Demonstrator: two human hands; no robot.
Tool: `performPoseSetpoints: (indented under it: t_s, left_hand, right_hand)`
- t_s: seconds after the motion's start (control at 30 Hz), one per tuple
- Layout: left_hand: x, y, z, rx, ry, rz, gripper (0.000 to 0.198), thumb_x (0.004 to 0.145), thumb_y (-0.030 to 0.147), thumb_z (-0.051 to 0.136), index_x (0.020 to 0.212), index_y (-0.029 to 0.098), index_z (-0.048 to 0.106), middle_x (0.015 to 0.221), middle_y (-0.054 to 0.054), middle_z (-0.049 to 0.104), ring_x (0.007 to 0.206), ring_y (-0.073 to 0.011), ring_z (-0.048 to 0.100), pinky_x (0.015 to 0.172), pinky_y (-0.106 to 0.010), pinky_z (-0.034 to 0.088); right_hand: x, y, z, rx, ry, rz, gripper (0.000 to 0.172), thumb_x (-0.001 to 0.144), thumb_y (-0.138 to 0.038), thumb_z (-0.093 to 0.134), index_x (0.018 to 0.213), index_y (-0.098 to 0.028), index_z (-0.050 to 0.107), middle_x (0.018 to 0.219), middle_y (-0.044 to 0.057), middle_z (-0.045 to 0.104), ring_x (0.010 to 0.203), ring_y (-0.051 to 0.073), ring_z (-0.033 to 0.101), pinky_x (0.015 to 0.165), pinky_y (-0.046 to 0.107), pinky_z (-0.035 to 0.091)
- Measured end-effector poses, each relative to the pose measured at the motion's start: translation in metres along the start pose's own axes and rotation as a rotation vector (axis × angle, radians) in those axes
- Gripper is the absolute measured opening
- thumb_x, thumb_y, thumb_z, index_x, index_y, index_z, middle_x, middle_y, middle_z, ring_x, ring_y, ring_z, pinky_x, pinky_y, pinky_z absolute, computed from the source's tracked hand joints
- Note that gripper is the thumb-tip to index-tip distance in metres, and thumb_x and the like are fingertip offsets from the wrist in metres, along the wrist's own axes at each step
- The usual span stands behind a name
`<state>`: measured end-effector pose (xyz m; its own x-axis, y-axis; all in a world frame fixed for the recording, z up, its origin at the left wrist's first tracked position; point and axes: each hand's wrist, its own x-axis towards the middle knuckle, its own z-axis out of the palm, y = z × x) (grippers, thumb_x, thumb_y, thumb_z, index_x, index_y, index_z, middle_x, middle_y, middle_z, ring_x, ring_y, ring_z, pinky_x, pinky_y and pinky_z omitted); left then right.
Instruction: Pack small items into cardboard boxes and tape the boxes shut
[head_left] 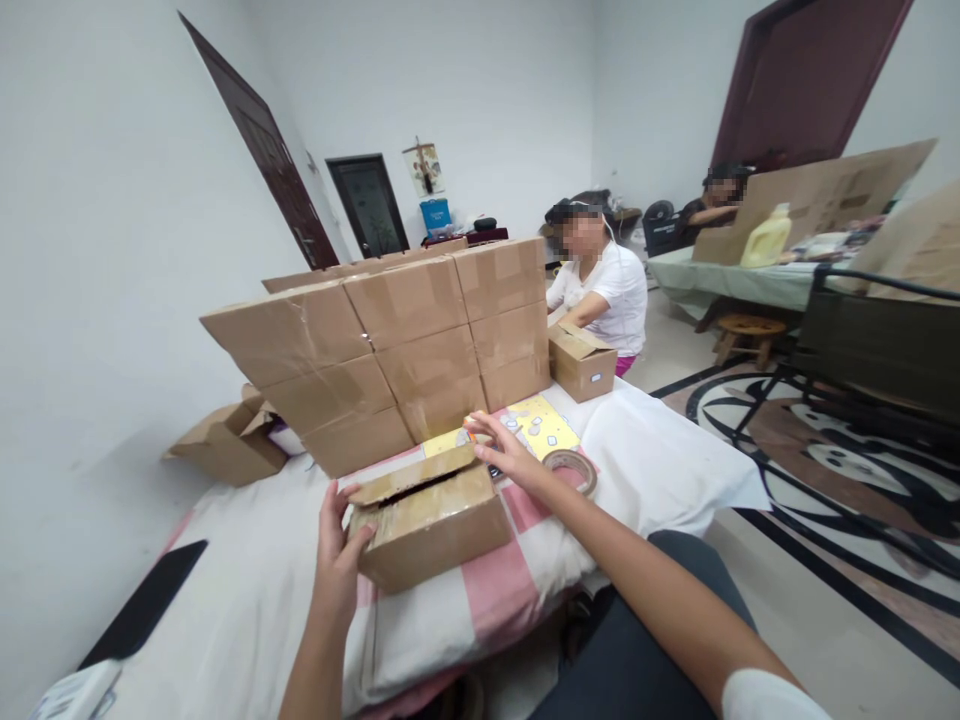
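Note:
A small cardboard box [442, 535] lies on the cloth in front of me, its long top flap [420, 474] lifted a little with a dark gap beneath. My left hand [341, 535] grips the box's left end, thumb on the near side. Above the far right corner, my right hand [504, 448] has its fingers stretched and slightly curved, thumb apart from them. By those fingertips shows a small orange thing [471, 435], too small to name; whether I touch it I cannot tell. A roll of tape [571, 470] lies just right of my right hand.
A wall of stacked cardboard boxes [420, 350] stands behind the small box. Another small box [582, 362] sits at the table's right corner, near a seated person in white [611, 280]. An open carton [229, 435] and a black flat object [146, 600] are at left.

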<state>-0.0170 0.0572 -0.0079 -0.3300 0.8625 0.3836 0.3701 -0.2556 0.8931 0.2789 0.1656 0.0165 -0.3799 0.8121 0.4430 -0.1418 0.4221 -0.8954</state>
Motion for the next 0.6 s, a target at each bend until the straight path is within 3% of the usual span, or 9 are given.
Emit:
performPoseSetpoints:
  t_s: [0.1,0.17,0.27,0.43,0.5,0.6]
  left_hand:
    - [0.002,0.009,-0.009,0.345,-0.026,0.239,0.036,0.093,0.042,0.049,0.119,0.028,0.069,0.13,-0.009,0.066,0.134,-0.0306,0.05,0.116,-0.054,0.034]
    - [0.0,0.024,-0.011,0.611,-0.028,0.355,0.032,0.095,0.04,0.046,0.103,0.03,0.075,0.12,-0.006,0.072,0.131,-0.0321,0.051,0.116,-0.06,0.025]
    - [-0.009,0.048,-0.004,0.868,-0.042,0.451,0.028,0.094,0.043,0.053,0.109,0.032,0.074,0.121,-0.004,0.074,0.131,-0.0333,0.053,0.118,-0.063,0.015]
    - [-0.026,0.062,0.021,0.911,-0.257,0.587,0.052,0.09,0.052,0.061,0.137,0.029,0.061,0.138,-0.005,0.065,0.133,-0.0315,0.056,0.119,-0.052,0.025]
    - [-0.03,0.059,0.027,0.914,-0.246,0.552,0.055,0.09,0.052,0.062,0.14,0.029,0.058,0.14,-0.006,0.063,0.134,-0.0323,0.055,0.119,-0.052,0.027]
    - [-0.031,0.055,0.026,0.914,-0.212,0.466,0.054,0.089,0.052,0.062,0.138,0.028,0.061,0.14,-0.006,0.064,0.135,-0.0332,0.055,0.118,-0.053,0.031]
  right_hand:
    - [-0.004,-0.013,0.0,-0.141,-0.057,-0.057,0.049,0.091,-0.05,0.063,0.133,-0.025,0.06,0.141,0.012,0.06,0.133,0.026,0.054,0.111,0.048,0.04]
    - [-0.007,-0.023,-0.001,-0.256,-0.121,-0.122,0.034,0.094,-0.049,0.059,0.112,-0.022,0.072,0.131,0.011,0.068,0.126,0.025,0.059,0.112,0.047,0.04]
    - [-0.009,-0.032,-0.001,-0.4,-0.153,-0.188,0.033,0.097,-0.047,0.055,0.098,-0.022,0.076,0.127,0.011,0.07,0.125,0.025,0.06,0.114,0.047,0.038]
    - [-0.008,-0.028,-0.005,-0.38,-0.174,-0.155,0.04,0.101,-0.047,0.047,0.103,-0.022,0.077,0.129,0.009,0.071,0.127,0.024,0.059,0.114,0.046,0.038]
    - [-0.005,-0.021,-0.014,-0.311,-0.055,-0.089,0.042,0.101,-0.046,0.043,0.106,-0.02,0.076,0.127,0.01,0.071,0.123,0.024,0.061,0.111,0.045,0.041]
    - [0.001,-0.004,-0.034,-0.25,0.264,0.075,0.035,0.095,-0.041,0.051,0.111,-0.018,0.071,0.122,0.011,0.071,0.117,0.024,0.063,0.108,0.043,0.044]
